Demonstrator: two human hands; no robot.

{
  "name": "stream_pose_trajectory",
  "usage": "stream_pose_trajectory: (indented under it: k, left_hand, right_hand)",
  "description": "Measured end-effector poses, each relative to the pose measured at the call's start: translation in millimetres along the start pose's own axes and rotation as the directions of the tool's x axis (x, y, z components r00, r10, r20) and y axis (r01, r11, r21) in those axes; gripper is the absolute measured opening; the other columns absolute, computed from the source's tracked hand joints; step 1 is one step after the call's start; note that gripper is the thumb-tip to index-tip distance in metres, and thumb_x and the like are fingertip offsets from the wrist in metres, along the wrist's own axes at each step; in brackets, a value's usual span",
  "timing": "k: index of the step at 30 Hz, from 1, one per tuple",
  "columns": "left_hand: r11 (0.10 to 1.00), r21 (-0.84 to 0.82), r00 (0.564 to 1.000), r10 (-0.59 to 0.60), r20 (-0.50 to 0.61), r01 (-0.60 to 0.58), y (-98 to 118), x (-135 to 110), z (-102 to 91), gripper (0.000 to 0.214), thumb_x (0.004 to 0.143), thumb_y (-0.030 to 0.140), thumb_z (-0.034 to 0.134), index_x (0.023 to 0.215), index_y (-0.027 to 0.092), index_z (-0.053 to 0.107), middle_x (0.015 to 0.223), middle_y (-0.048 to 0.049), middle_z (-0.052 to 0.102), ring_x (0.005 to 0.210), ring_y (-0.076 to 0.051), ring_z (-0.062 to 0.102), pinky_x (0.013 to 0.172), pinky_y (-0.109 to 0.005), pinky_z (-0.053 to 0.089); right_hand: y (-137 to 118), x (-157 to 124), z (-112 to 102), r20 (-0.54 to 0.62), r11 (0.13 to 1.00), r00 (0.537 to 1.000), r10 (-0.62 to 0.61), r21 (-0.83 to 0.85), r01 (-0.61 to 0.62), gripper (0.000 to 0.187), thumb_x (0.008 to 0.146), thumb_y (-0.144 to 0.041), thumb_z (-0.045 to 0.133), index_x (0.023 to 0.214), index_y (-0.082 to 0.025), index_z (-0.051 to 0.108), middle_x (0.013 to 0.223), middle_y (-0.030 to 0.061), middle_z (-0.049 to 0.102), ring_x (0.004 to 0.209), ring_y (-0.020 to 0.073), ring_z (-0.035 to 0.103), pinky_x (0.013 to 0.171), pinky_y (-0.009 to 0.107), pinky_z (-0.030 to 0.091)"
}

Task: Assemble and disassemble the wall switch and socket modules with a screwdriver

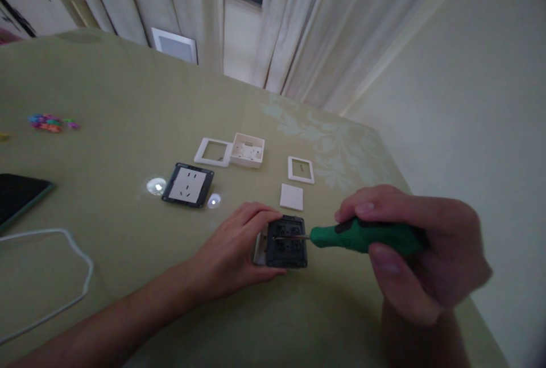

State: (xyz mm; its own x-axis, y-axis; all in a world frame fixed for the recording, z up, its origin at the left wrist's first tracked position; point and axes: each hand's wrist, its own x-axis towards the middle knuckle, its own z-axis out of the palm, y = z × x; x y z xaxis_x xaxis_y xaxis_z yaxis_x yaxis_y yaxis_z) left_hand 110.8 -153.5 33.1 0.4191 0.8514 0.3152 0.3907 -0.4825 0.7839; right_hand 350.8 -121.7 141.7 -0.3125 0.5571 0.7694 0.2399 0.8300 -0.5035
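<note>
My left hand (239, 243) is closed around the sides of a black wall switch module (294, 251), which sits over a white mounting box (260, 248) low on the table. My right hand (426, 248) grips a screwdriver (362, 235) by its green and black handle. The screwdriver's metal shaft points left, its tip meeting the left part of the module's face. Whether a screw sits under the tip is too small to tell. Just beyond the module lies a white square switch cover plate (292, 197), with a white frame (290, 169) behind it.
A socket panel (186, 186), another white frame (200, 152) and an open white box (248, 152) lie beyond my left hand. Farther left are a white cable (87, 268), a dark flat device (19, 197) and colourful small pieces (50, 123). A wall (490, 129) rises at the right.
</note>
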Motion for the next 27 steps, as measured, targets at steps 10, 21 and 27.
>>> stream_pose_trajectory:
  k: [10,21,27]
  left_hand:
    - [0.999,0.012,0.998,0.039,-0.046,-0.039,13.1,0.2,-1.9,0.081,0.078,0.046,0.101,0.143,0.023,0.059,0.132,-0.0118,0.072,0.12,-0.032,0.071,0.104,-0.049,0.063]
    - [1.0,-0.027,0.997,-0.014,0.073,0.016,-0.1,5.2,-5.0,0.079,0.078,0.04,0.101,0.144,0.027,0.06,0.137,-0.0102,0.069,0.126,-0.033,0.067,0.109,-0.051,0.059]
    - [1.0,0.006,0.985,-0.03,0.167,0.029,-5.6,9.2,-10.4,0.08,0.076,0.046,0.103,0.141,0.023,0.062,0.137,-0.0102,0.069,0.125,-0.034,0.065,0.111,-0.053,0.056]
  right_hand:
    - [-2.9,16.1,-5.0,-0.173,0.999,0.985,-0.025,0.036,0.031,0.019,0.088,-0.027,0.083,0.106,-0.021,0.086,0.075,0.0044,0.07,0.058,0.0246,0.07,0.036,0.039,0.048]
    - [-0.1,9.7,3.9,-0.091,0.997,0.995,-0.032,0.069,0.038,0.03,0.081,-0.014,0.077,0.11,-0.015,0.084,0.082,0.0066,0.077,0.066,0.0258,0.075,0.044,0.039,0.057]
    - [2.4,10.2,4.8,0.037,0.991,0.991,-0.126,0.048,0.124,0.033,0.083,-0.012,0.073,0.114,-0.012,0.081,0.088,0.0067,0.08,0.075,0.0223,0.079,0.059,0.034,0.067]
